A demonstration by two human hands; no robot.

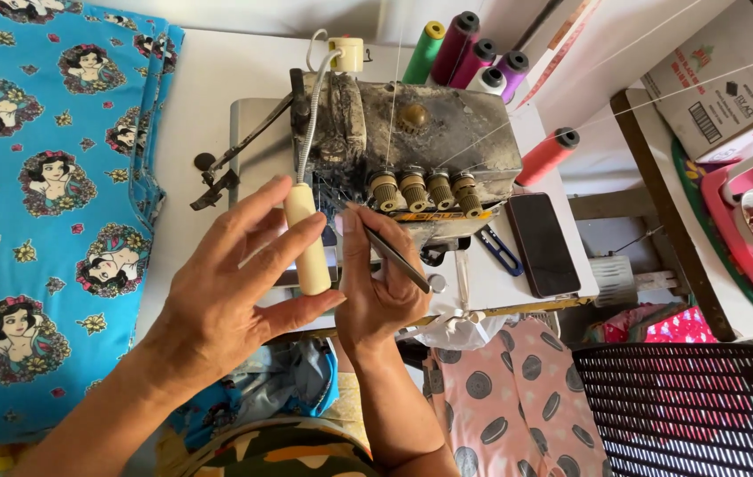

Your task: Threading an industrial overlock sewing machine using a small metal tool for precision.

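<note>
Two hands at work in front of a worn overlock sewing machine (412, 150) — one on a lamp, one on tweezers.

Left of the machine a blue cartoon-print fabric (41, 203) covers the white table (209, 88); right of it lies a dark phone (542, 245), with thread cones (469, 53) standing behind the machine. The left hand (226, 291) sits just in front of the machine, fingers loosely curled around a cream cylindrical lamp (308, 240) on a flexible metal neck, thumb under it. The right hand (376, 283), beside it and nearer the machine's tension knobs (425, 188), pinches slim metal tweezers (394, 254) — their tips point up toward the machine's front, exact contact unclear.
</note>
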